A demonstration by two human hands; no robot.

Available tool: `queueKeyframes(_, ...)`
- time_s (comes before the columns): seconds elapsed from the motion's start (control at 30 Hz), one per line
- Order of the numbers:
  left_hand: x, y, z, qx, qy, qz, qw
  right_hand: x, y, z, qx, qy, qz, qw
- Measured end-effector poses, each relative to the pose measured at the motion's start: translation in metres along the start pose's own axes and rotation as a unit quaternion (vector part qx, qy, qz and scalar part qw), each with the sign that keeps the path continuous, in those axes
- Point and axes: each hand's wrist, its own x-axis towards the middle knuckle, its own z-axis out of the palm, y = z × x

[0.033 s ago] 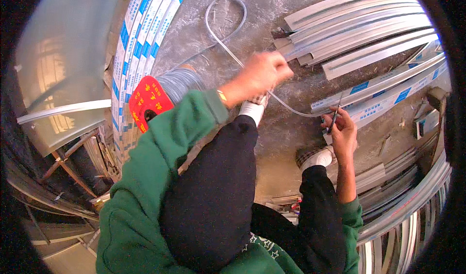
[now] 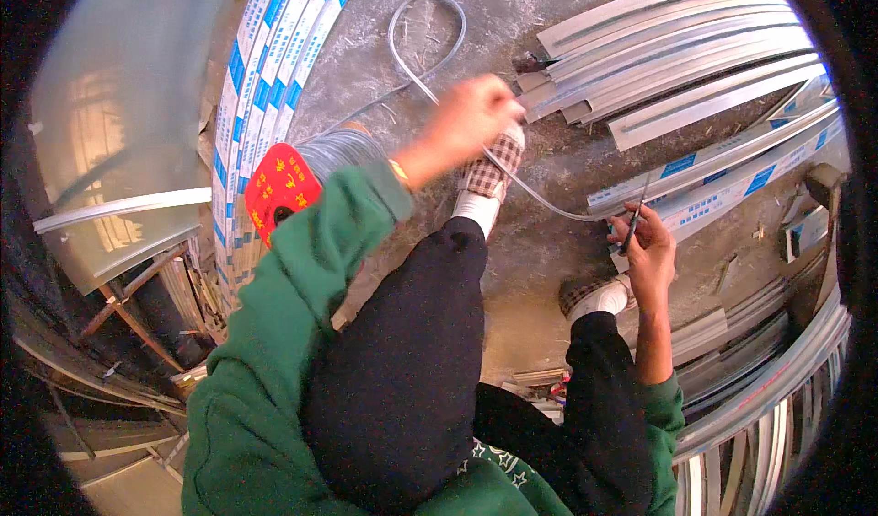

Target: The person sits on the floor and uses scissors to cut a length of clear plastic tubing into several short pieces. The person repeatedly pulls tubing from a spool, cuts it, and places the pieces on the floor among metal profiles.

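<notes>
A thin grey strip runs in a loop over the floor from the grey roll on a red-ended spool. It passes beneath or through my left hand; the smeared fingers look curled, and whether they grip it is hidden. From there the strip reaches the near end of a white profile with blue film. My right hand is at that end, its fingers closed around a slim dark tool with a thin point facing away from me. Its thumb lies close to the strip's end.
Bare metal profiles lie stacked at the far right. Long film-wrapped profiles stretch along the left, beside a glossy panel. More profiles fill the near right. My feet, in checked shoes, stand on the dusty floor.
My left hand has moved left and slightly away from me, uncovering more of my left shoe. My right hand and its tool have hardly moved.
</notes>
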Motion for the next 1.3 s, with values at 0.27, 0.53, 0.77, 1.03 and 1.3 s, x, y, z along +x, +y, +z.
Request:
queueKeyframes(0.27, 0.012, -0.114, -0.136, 0.316, -0.008, -0.102, 0.943, -0.02, -0.016, -0.008, -0.001, 0.017, -0.001, 1.0)
queueKeyframes(0.53, 0.046, -0.159, -0.093, 0.114, 0.106, -0.315, 0.936, -0.029, -0.015, -0.008, 0.02, 0.036, -0.002, 0.999)
queueKeyframes(0.77, 0.051, -0.138, -0.095, -0.047, 0.143, -0.249, 0.957, -0.03, -0.027, -0.004, 0.03, 0.025, 0.005, 0.999)
queueKeyframes(1.03, -0.029, 0.038, -0.08, -0.468, 0.013, -0.135, 0.873, -0.028, -0.106, 0.036, -0.03, -0.107, -0.086, 0.99)
queueKeyframes(1.3, -0.088, 0.145, -0.079, -0.669, -0.045, -0.004, 0.742, -0.052, -0.225, 0.107, -0.102, -0.133, -0.259, 0.951)
